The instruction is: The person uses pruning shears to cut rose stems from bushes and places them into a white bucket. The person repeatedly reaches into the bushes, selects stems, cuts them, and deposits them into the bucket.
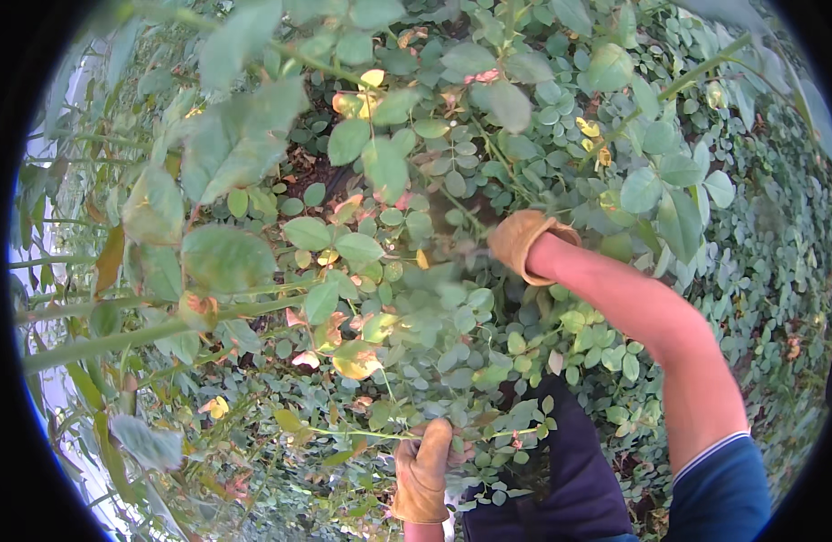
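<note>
I look down into a dense bush of small round green leaves. My left hand (423, 471), in a tan leather glove, is closed around a thin green stem (366, 434) near the bottom middle. My right hand (517, 240), also gloved in tan leather, reaches deep into the foliage at centre; only the glove's cuff shows, and its fingers are hidden behind leaves (452, 217). My bare right forearm (642, 312) runs down to a blue sleeve (723, 492) at the lower right.
Thick green stems (118, 341) cross the left side close to the camera. Yellowing and orange-spotted leaves (357, 361) hang among the green ones. Dark trousers (574, 470) show below the leaves. More leafy growth fills the right side.
</note>
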Tool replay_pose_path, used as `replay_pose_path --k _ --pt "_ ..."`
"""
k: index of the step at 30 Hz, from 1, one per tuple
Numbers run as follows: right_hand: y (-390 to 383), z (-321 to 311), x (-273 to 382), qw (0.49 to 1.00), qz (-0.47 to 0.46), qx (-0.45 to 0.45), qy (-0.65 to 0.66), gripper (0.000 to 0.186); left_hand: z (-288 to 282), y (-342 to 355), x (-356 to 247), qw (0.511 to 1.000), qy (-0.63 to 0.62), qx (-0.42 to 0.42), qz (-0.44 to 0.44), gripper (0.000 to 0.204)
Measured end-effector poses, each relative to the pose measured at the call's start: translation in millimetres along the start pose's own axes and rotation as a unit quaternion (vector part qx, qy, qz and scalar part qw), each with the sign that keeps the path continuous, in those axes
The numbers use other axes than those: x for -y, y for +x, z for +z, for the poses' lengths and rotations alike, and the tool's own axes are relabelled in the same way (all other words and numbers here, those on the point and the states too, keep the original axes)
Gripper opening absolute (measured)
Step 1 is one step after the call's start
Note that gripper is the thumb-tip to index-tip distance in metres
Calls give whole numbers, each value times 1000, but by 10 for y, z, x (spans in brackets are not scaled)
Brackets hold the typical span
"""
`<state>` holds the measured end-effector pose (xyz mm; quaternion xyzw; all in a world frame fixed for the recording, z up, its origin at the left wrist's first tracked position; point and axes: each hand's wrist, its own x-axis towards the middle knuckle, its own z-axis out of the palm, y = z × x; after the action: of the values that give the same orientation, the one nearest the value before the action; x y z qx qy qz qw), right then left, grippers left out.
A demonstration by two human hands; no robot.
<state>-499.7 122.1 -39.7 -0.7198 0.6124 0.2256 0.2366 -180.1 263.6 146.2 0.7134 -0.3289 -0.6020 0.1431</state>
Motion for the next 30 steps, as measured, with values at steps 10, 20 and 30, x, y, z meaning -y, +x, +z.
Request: replay_pose_path --k 10,20,30 --pt "138 116 261 999 31 -13 36 20 19 -54 -67 1000 -8 23 11 52" --pt "-1349 -100 507 956 24 -219 194 37 -477 -71 15 996 -84 -22 22 44" --pt "-1229 -577 880 942 -232 -110 214 38 -906 -188 281 993 -107 -50 9 46"
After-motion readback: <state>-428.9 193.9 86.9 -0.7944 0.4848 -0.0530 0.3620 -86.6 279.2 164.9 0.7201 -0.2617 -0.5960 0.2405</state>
